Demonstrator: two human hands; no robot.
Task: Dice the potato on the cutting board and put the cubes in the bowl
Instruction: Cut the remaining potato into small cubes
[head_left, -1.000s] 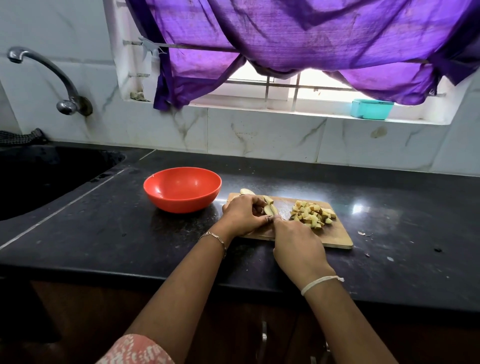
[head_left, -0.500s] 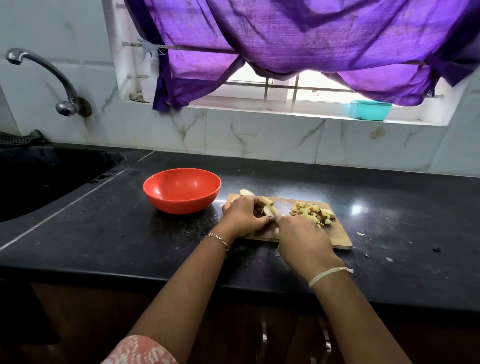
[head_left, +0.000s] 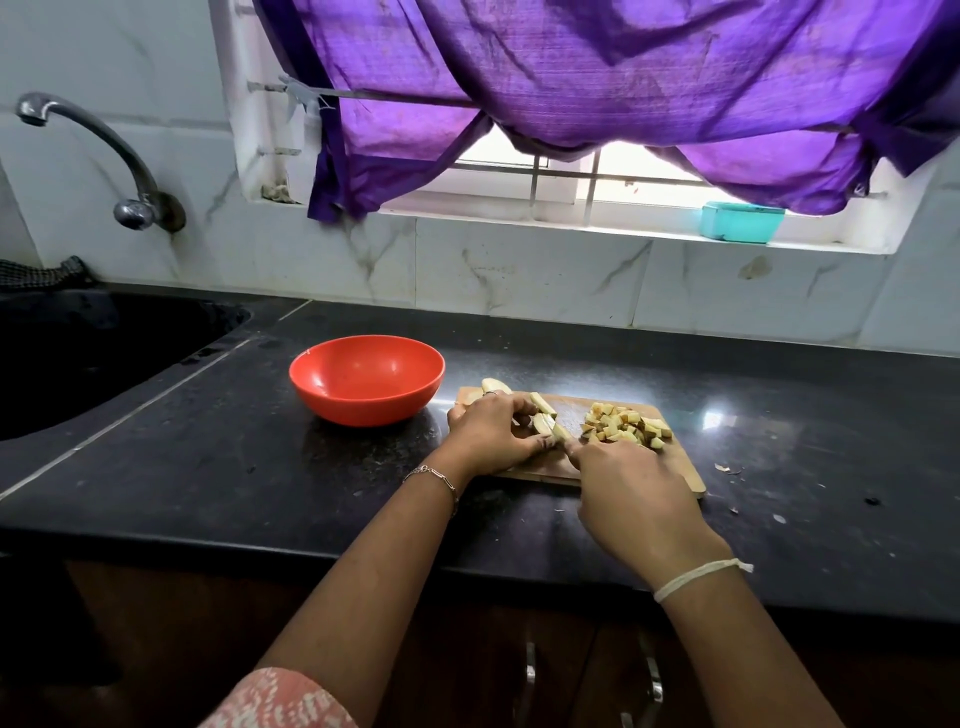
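Left hand (head_left: 493, 431) pinches potato strips (head_left: 545, 423) against cutting board (head_left: 685, 467) | right hand (head_left: 639, 483) curled, its hold hidden | strips likely firm, light, slick: best pinned well behind the cut | bowl (head_left: 366, 379) holds no cubes

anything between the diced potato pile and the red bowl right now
Yes. The left hand and the uncut potato strips it holds lie on the cutting board, between the potato cubes and the empty red bowl. Nothing else shows on that path.
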